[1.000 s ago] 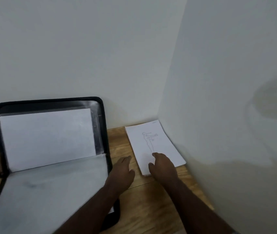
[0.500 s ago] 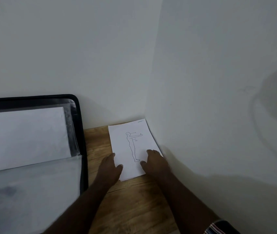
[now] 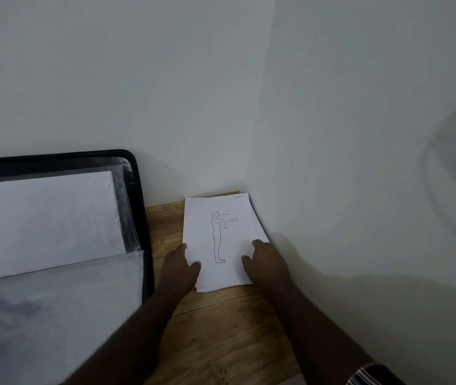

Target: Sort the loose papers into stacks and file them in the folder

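A small stack of white papers (image 3: 221, 240) lies on the wooden table in the corner by the walls; its top sheet carries a line drawing of a standing figure. My left hand (image 3: 181, 269) holds the stack's left edge near the front, thumb on top. My right hand (image 3: 267, 262) holds the right front part, thumb on the sheet and fingers at the right edge. The black zip folder (image 3: 140, 218) stands open at the left, its lid against the back wall, with a white sheet (image 3: 46, 218) in the lid's clear sleeve.
White walls close in the table (image 3: 221, 329) at the back and on the right. The folder's lower half (image 3: 54, 315), lined with clear sleeves, covers the left of the table. Bare wood shows between the folder and the right wall.
The view has swung right. The stack has turned straighter and slid toward the folder. My left hand moved from the bare wood to the stack's left edge; my right hand shifted to its right side.
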